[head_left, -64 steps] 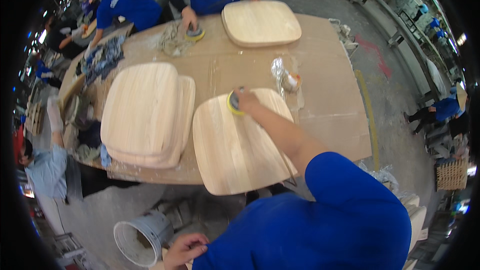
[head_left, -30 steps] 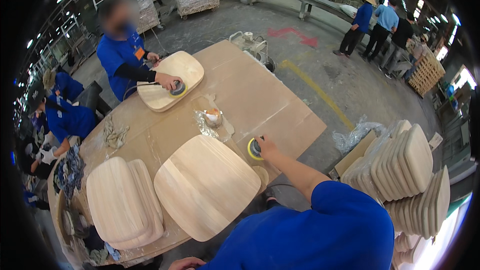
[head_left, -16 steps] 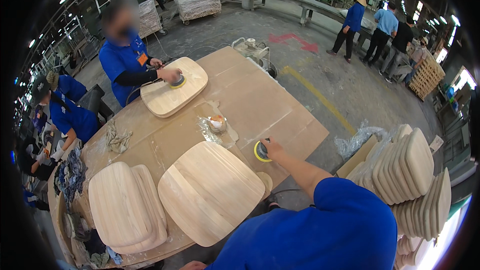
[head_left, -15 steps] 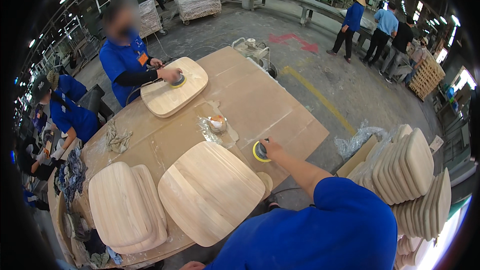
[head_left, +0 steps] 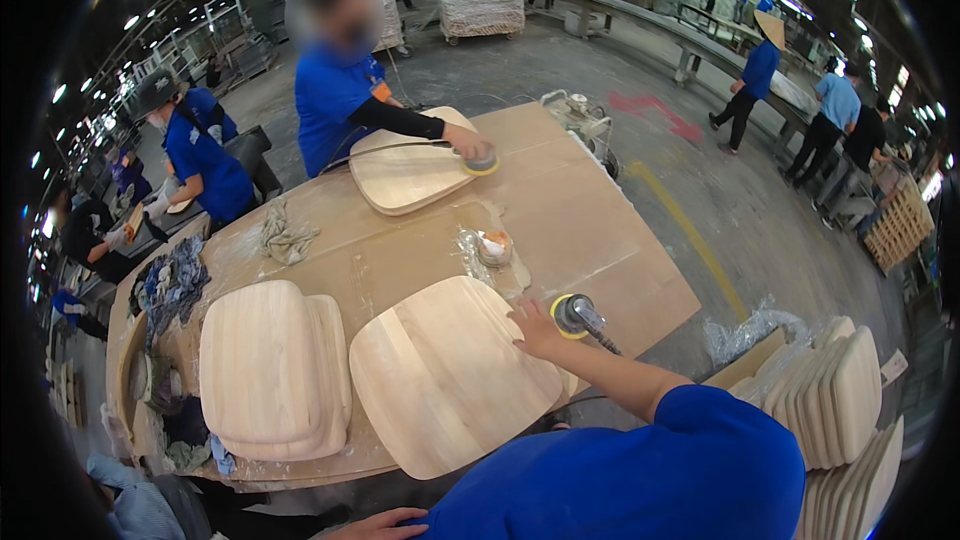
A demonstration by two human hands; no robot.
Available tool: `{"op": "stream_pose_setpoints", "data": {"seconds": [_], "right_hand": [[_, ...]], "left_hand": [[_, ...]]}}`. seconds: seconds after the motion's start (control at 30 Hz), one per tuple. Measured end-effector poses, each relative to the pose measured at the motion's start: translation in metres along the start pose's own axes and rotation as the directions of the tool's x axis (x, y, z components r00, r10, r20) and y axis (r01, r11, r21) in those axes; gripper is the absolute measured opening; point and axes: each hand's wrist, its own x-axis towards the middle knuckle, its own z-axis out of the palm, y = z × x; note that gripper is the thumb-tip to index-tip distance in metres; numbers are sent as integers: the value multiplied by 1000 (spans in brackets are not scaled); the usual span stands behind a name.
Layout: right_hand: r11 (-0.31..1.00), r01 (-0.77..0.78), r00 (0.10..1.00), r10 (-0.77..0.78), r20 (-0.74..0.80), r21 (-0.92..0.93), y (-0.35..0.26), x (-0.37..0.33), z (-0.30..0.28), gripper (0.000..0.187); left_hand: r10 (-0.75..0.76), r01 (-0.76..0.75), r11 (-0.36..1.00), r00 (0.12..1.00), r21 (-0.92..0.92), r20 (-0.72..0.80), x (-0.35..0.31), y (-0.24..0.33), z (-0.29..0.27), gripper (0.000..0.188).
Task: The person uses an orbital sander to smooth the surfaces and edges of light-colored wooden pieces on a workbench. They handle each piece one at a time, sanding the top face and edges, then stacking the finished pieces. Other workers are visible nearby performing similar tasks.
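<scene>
My right hand (head_left: 537, 328) is open, fingers spread on the right edge of a pale wooden panel (head_left: 450, 370) with rounded corners. Just right of it, a round sander (head_left: 578, 316) with a yellow-edged pad sits on the cardboard-covered table (head_left: 620, 280), its hose trailing toward me. No hand holds that sander. Low in the picture, my left hand (head_left: 385, 525) rests with fingers stretched out against my blue shirt, holding nothing visible. A short stack of similar panels (head_left: 265, 370) lies left of the first one.
Across the table, a co-worker's hand holds another sander (head_left: 481, 162) on a panel (head_left: 405, 175). A plastic-wrapped lump (head_left: 492, 248) and rags (head_left: 285, 232) lie between us. More panels (head_left: 830, 395) are stacked at right. Someone in a light blue shirt (head_left: 130, 500) is at lower left.
My right hand has let go of the sander and moved onto the panel's edge. The co-worker's sander has shifted to the right side of their panel. My view has turned left.
</scene>
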Motion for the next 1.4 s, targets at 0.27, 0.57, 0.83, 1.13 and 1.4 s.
{"op": "stream_pose_setpoints", "data": {"seconds": [0.27, 0.57, 0.83, 1.13, 1.4], "right_hand": [[651, 252, 844, -510, 168, 716, -109, -18, -21, 36], [266, -104, 65, -960, 273, 958, -257, -96, -95, 37], [487, -273, 92, -845, 526, 830, -275, -113, -98, 27], [514, -452, 68, -795, 602, 729, -274, -114, -120, 26], [479, -508, 40, -817, 575, 716, -282, -116, -118, 27]], "left_hand": [[181, -131, 947, 972, 292, -150, -14, 8, 16, 79], [153, 11, 879, 941, 477, -303, -19, 31, 39, 57], [-23, 325, 768, 875, 551, -484, -24, 44, 54, 51], [94, 429, 509, 834, 746, -543, -34, 45, 74, 29], [-2, 508, 564, 789, 651, -614, -34, 37, 81, 17]]}}
